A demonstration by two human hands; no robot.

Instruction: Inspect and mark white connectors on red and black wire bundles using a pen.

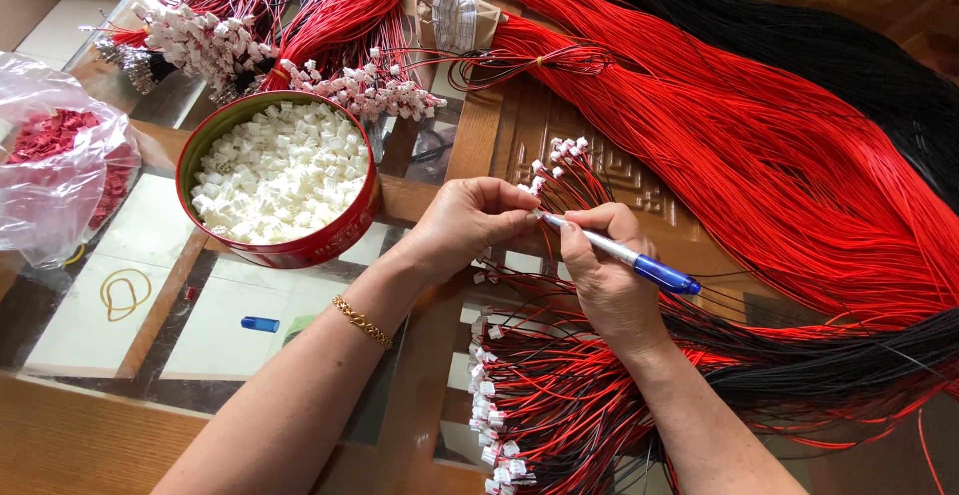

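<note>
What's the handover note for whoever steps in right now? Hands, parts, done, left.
Left hand: pinches a small white connector on a red-black wire pair.
Right hand: holds a blue pen, tip at that connector.
Loose white connectors fill the red round tin to the left.
Done: fitted wires piled under the wrists, more bundles behind the tin.
Left: long red wire hank and black hank at right, ends not visible.

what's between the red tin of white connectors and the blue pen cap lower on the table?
Head view: nothing lies there, only bare glass tabletop between the red tin and the blue pen cap. A rubber band lies off to the side.
</note>
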